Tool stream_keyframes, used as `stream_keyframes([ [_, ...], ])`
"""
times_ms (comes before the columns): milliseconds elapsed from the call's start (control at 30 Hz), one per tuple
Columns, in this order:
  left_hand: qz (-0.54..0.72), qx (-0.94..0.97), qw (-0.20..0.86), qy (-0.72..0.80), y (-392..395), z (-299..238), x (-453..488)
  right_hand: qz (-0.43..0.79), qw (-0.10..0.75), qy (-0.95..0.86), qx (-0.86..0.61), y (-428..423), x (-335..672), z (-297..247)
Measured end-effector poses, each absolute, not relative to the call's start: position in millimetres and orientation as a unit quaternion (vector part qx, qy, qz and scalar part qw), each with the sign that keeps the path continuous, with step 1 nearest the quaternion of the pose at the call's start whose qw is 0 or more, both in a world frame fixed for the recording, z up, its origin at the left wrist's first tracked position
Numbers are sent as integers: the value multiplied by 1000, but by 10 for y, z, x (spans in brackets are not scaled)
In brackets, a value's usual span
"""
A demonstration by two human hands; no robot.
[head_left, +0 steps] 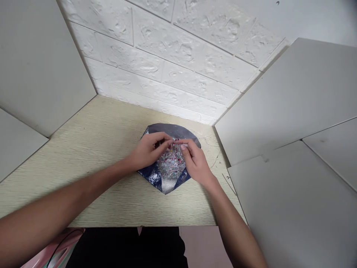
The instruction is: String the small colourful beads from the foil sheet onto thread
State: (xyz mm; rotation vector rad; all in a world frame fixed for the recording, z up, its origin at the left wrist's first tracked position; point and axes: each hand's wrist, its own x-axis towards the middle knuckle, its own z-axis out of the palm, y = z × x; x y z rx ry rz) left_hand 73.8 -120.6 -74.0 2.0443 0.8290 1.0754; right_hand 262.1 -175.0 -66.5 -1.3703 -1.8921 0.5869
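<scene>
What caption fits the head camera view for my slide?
Left hand and right hand meet over small coloured beads on blue foil on a wooden desk.

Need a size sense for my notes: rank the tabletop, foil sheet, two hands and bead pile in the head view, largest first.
Tabletop
foil sheet
then left hand, right hand and bead pile, too alike to rank

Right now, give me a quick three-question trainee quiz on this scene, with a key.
1. What lies heaped on the dark blue and silver wrapper?
2. True or false: the fingers of both the left hand and the right hand reach over that heap.
3. Does the wrapper lie on the wood-grain table or lean against the white brick-patterned wall?

Key: 1. Small coloured beads. 2. True. 3. On the table.
</scene>
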Motion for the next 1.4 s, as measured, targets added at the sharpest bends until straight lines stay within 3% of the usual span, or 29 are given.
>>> stream_keyframes([
  [233, 555, 657, 347, 374, -1181, -716, 752, 234, 361, -731, -530, -1749, 2611, -677],
  [400, 544, 658, 383, 354, -1197, -732, 759, 205, 404, -711, -538, -1737, 2628, -699],
  [633, 455, 766, 305, 336, -1199, -722, 712, 100, 474, -677, -554, -1697, 2683, -656],
  [733, 399, 845, 213, 287, -1177, -767, 700, 129, 451, -712, -522, -1719, 2658, -632],
  [867, 323, 909, 103, 242, -1157, -873, 708, 218, 355, -768, -486, -1748, 2617, -631],
  [967, 307, 920, 57, 237, -1155, -909, 720, 215, 327, -778, -492, -1741, 2610, -639],
  [1400, 321, 910, 45, 258, -1148, -865, 693, 214, 306, -768, -520, -1721, 2635, -622],
])
